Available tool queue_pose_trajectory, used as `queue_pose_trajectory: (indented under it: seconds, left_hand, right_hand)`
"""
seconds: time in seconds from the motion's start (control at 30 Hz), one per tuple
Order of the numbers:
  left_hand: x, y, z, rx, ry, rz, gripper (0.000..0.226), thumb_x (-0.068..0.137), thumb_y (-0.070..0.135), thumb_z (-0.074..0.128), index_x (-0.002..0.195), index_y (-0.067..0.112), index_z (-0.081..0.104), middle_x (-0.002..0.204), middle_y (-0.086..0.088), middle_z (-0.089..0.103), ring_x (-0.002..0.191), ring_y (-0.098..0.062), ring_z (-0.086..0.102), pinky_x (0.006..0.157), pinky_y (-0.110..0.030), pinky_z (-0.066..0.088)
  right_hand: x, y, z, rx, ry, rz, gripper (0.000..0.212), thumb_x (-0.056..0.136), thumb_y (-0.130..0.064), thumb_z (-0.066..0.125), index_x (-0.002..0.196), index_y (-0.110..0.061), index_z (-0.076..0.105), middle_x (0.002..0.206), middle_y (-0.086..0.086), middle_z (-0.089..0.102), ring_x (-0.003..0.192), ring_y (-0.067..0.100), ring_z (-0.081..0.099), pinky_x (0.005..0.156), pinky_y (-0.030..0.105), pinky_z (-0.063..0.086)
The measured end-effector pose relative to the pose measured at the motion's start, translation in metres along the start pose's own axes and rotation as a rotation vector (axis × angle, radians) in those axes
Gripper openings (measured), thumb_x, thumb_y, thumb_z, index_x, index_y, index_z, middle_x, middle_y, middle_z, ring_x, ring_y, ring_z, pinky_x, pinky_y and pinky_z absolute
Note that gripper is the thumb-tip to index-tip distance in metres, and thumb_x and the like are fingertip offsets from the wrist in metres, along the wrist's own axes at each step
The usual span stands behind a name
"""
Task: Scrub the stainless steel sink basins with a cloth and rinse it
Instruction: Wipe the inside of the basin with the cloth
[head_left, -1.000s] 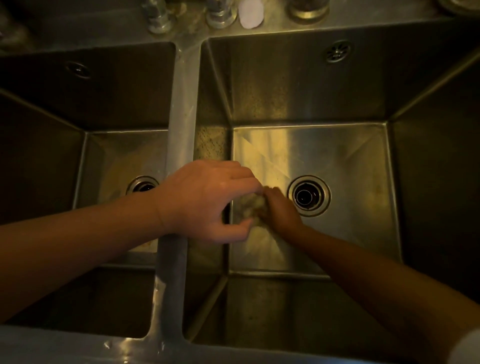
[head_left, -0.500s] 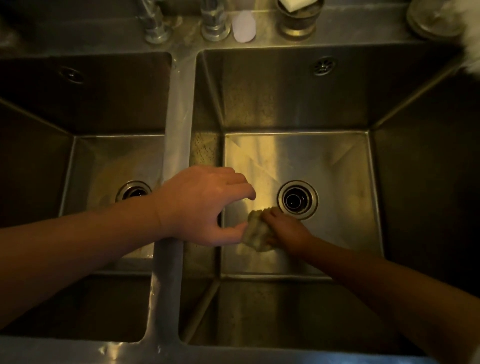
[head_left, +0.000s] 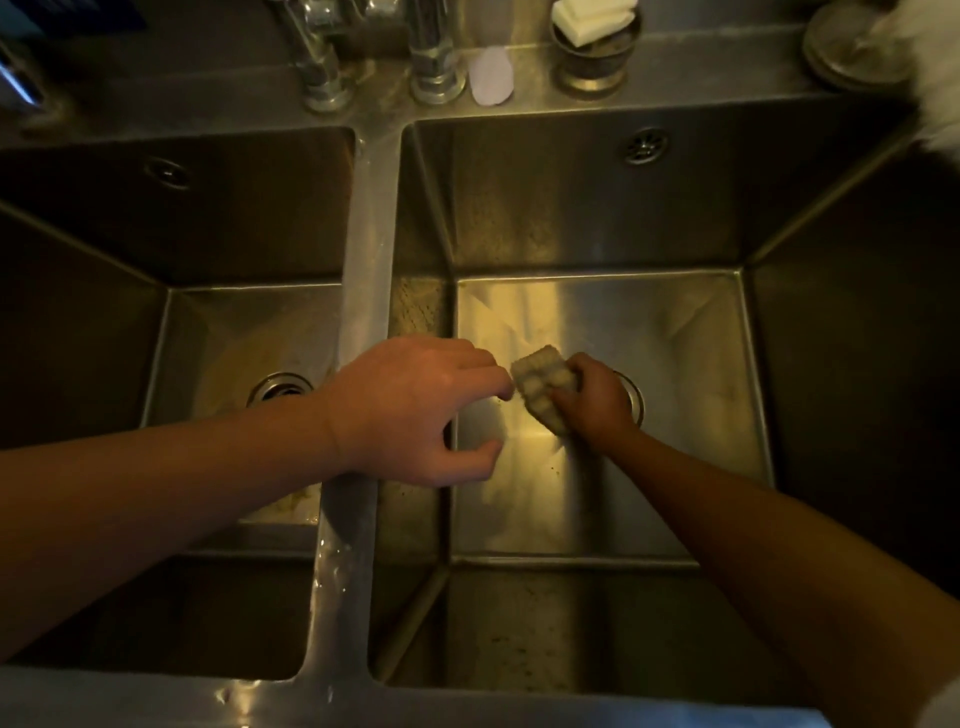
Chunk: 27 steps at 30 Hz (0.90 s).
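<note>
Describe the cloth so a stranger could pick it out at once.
Find the right basin, the brighter of the two. Low in it, beside the drain, the right hand grips the cloth. It is the only pale, lumpy wad down among bare steel.

right drain (head_left: 638, 401): mostly behind right hand (head_left: 597, 400) | faucet (head_left: 322, 67): cut off at top edge

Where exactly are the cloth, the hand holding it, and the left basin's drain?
cloth (head_left: 540, 385): head view, its pale bunched middle.
right hand (head_left: 597, 401): head view, back of the hand.
left drain (head_left: 281, 385): head view, visible metal rim.
</note>
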<state>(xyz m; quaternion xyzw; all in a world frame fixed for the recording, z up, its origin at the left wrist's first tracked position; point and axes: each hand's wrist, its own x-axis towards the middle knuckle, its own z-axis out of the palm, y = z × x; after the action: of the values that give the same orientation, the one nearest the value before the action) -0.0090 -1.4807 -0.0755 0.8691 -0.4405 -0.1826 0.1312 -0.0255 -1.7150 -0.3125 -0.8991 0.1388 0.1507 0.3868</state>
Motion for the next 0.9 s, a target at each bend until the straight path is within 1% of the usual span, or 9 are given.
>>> queue_pose_trajectory:
  seconds: [0.07, 0.13, 0.3, 0.37, 0.5, 0.6, 0.7, 0.83, 0.9]
  left_hand:
    - [0.0, 0.001, 0.0, 0.011, 0.007, -0.011, 0.052, 0.086, 0.063, 0.05, 0.122, 0.027, 0.062, 0.108, 0.009, 0.066, 0.097, -0.008, 0.06, 0.08, -0.035, 0.054]
    - [0.0, 0.002, 0.0, 0.015, 0.016, -0.02, 0.052, 0.086, 0.063, 0.051, 0.123, 0.028, 0.061, 0.109, 0.01, 0.065, 0.099, -0.008, 0.06, 0.08, -0.035, 0.054]
    - [0.0, 0.004, 0.001, 0.008, 0.04, -0.04, 0.057, 0.084, 0.068, 0.048, 0.124, 0.03, 0.06, 0.111, 0.011, 0.064, 0.1, -0.008, 0.06, 0.082, -0.036, 0.055]
    - [-0.001, 0.003, 0.001, 0.004, 0.047, -0.035, 0.058, 0.083, 0.069, 0.047, 0.125, 0.03, 0.06, 0.112, 0.012, 0.063, 0.101, -0.007, 0.06, 0.082, -0.035, 0.055]
    - [-0.002, -0.002, 0.005, -0.008, 0.078, -0.021, 0.058, 0.083, 0.07, 0.047, 0.124, 0.031, 0.06, 0.112, 0.013, 0.064, 0.101, -0.007, 0.06, 0.081, -0.031, 0.054]
    - [-0.001, -0.005, 0.008, -0.009, 0.084, -0.002, 0.055, 0.083, 0.069, 0.048, 0.122, 0.031, 0.061, 0.11, 0.013, 0.063, 0.098, -0.006, 0.06, 0.077, -0.033, 0.055]
    - [-0.001, -0.006, 0.008, 0.008, 0.096, 0.013, 0.055, 0.084, 0.068, 0.048, 0.12, 0.03, 0.062, 0.109, 0.012, 0.064, 0.097, -0.007, 0.061, 0.076, -0.032, 0.055]
    - [-0.002, -0.004, 0.006, 0.012, 0.1, 0.018, 0.055, 0.083, 0.068, 0.048, 0.12, 0.029, 0.062, 0.108, 0.011, 0.066, 0.097, -0.008, 0.063, 0.076, -0.033, 0.056]
    - [-0.001, -0.003, 0.006, 0.008, 0.096, 0.02, 0.054, 0.083, 0.067, 0.05, 0.12, 0.029, 0.063, 0.108, 0.011, 0.066, 0.096, -0.008, 0.063, 0.076, -0.032, 0.056]
  right_hand:
    - [-0.006, 0.01, -0.02, -0.002, 0.034, -0.005, 0.03, 0.081, -0.036, 0.075, 0.101, -0.018, 0.062, 0.091, -0.001, 0.063, 0.081, 0.021, 0.059, 0.072, 0.033, 0.047]
    - [-0.01, 0.024, -0.04, -0.013, 0.069, -0.013, 0.029, 0.077, -0.033, 0.079, 0.096, -0.018, 0.062, 0.089, 0.003, 0.065, 0.082, 0.025, 0.061, 0.072, 0.034, 0.046]
    - [-0.021, 0.052, -0.092, -0.062, 0.135, 0.039, 0.037, 0.077, -0.028, 0.081, 0.106, -0.015, 0.064, 0.09, 0.003, 0.062, 0.08, 0.023, 0.058, 0.071, 0.03, 0.042]
    - [-0.026, 0.066, -0.106, -0.14, 0.091, 0.039, 0.04, 0.077, -0.027, 0.081, 0.109, -0.012, 0.063, 0.096, 0.009, 0.065, 0.083, 0.025, 0.059, 0.071, 0.029, 0.04]
    - [-0.036, 0.111, -0.117, -0.33, -0.044, 0.091, 0.048, 0.079, -0.03, 0.079, 0.118, -0.009, 0.059, 0.114, 0.016, 0.063, 0.104, 0.034, 0.06, 0.077, 0.03, 0.038]
    - [-0.045, 0.131, -0.112, -0.348, -0.067, 0.173, 0.052, 0.082, -0.029, 0.076, 0.123, -0.008, 0.054, 0.117, 0.018, 0.061, 0.107, 0.036, 0.06, 0.076, 0.029, 0.037]
    - [-0.048, 0.126, -0.103, -0.372, -0.137, 0.201, 0.058, 0.083, -0.029, 0.074, 0.13, -0.009, 0.047, 0.122, 0.019, 0.057, 0.11, 0.038, 0.058, 0.081, 0.034, 0.043]
    - [-0.055, 0.102, -0.077, -0.371, -0.287, 0.143, 0.066, 0.084, -0.03, 0.073, 0.139, -0.013, 0.041, 0.132, 0.016, 0.051, 0.118, 0.036, 0.054, 0.091, 0.033, 0.042]
    - [-0.058, 0.09, -0.062, -0.36, -0.353, 0.102, 0.064, 0.084, -0.03, 0.072, 0.139, -0.015, 0.042, 0.131, 0.015, 0.051, 0.117, 0.034, 0.055, 0.089, 0.03, 0.04]
